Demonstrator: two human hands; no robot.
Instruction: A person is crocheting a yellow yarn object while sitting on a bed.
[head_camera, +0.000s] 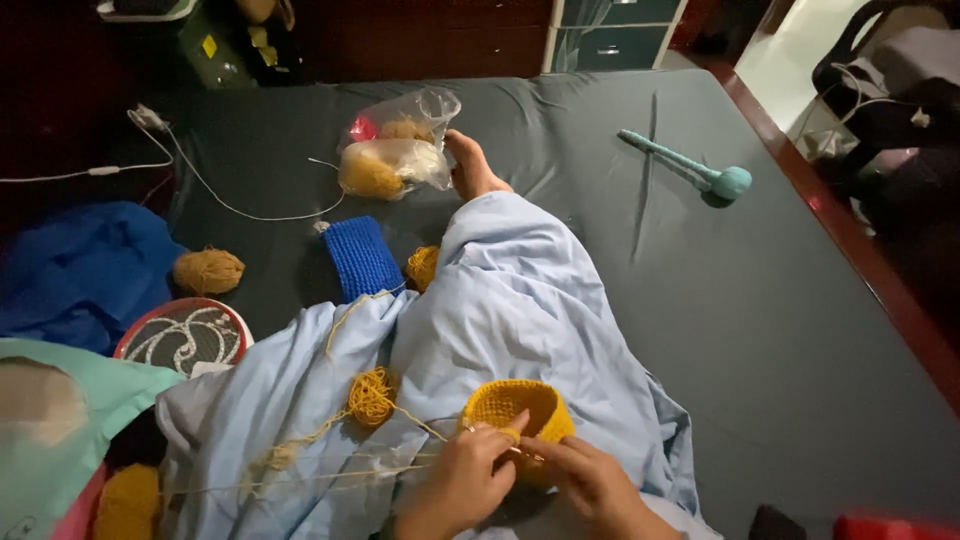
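My left hand (462, 475) and my right hand (590, 480) meet over my lap on a small yellow crocheted cup (515, 405). Both pinch its near rim, and a thin hook shows between the fingers. A strand of yellow yarn (300, 440) runs left from the piece to a loose yellow tangle (371, 396) on my light blue garment (520, 300). My bare foot (470, 165) rests farther up the bed.
A dark grey sheet (780, 300) covers the bed. On it lie a blue crocheted piece (360, 256), a tan yarn ball (208, 270), a plastic bag of yarn (395, 150), a teal wand-shaped object (690, 170), a white cable (200, 180) and a round red-rimmed thing (182, 335).
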